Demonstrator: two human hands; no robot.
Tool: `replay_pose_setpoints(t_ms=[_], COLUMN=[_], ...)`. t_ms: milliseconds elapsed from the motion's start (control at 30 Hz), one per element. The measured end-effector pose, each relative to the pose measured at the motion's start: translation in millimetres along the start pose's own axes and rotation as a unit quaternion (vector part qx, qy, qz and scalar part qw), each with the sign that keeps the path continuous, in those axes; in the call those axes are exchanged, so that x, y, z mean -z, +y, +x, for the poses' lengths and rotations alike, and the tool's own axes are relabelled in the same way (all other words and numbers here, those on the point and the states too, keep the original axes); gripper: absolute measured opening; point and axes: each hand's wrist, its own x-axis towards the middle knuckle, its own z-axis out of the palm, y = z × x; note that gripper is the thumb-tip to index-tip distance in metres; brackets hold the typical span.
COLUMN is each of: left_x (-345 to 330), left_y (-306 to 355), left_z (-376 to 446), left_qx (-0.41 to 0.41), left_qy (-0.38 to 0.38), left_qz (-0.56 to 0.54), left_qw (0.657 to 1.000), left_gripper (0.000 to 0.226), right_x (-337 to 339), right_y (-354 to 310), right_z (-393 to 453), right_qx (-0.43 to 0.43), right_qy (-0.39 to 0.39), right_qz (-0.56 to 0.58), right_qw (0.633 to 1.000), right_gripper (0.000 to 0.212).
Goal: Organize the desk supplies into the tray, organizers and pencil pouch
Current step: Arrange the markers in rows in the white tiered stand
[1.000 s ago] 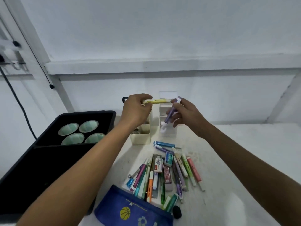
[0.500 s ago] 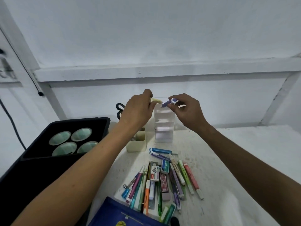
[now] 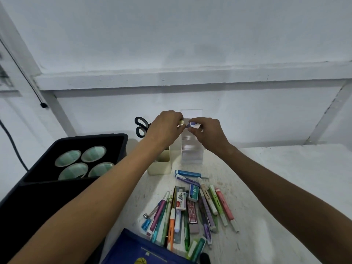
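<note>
Both hands meet above the tall clear organizer (image 3: 192, 149) at the back of the table. My left hand (image 3: 166, 128) pinches a yellow highlighter (image 3: 181, 122), of which only the end shows. My right hand (image 3: 205, 132) grips a purple highlighter (image 3: 191, 124), also end-on, over the organizer's top. A cream organizer (image 3: 160, 166) stands just left of the clear one, partly behind my left forearm. A pile of pens, highlighters, staple boxes and erasers (image 3: 190, 206) lies on the table nearer me. The blue pencil pouch (image 3: 141, 250) lies at the bottom edge.
A black tray (image 3: 122, 147) with several round green-lidded tins (image 3: 83, 162) sits at the left. Black-handled scissors (image 3: 141, 125) stick up behind the cream organizer. A white wall and ledge close the back. The right part of the white table is bare.
Both hands have moved closer together over the clear organizer, and the two highlighters have turned from lying sideways to pointing down, with only their ends showing.
</note>
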Motion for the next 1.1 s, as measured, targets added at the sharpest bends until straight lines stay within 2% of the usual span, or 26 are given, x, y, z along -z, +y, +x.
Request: replay_pose_setpoints(t_ms=[233,600,733,1100], left_x=[-16,-6,-7,-21], left_y=[-6,-8,-4,-15], left_z=[16,21,19,25], left_qx=[0.029,-0.001,-0.002,0.03], left_qy=[-0.041,0.002,-0.031,-0.1], left_qz=[-0.053,-0.055,-0.053,-0.057], left_qw=[0.997,0.998,0.998,0.993], left_gripper=[0.017,0.019,0.019,0.023], right_x=[-12,-13,-12,-19], right_y=[5,12,7,10], right_z=[5,5,1,12], right_qx=[0.001,0.051,0.067,0.069], right_qy=[-0.028,0.007,0.019,-0.035], right_qz=[-0.02,-0.078,-0.093,-0.064], right_qw=[0.999,0.996,0.993,0.995], right_gripper=[0.021,0.021,0.021,0.017])
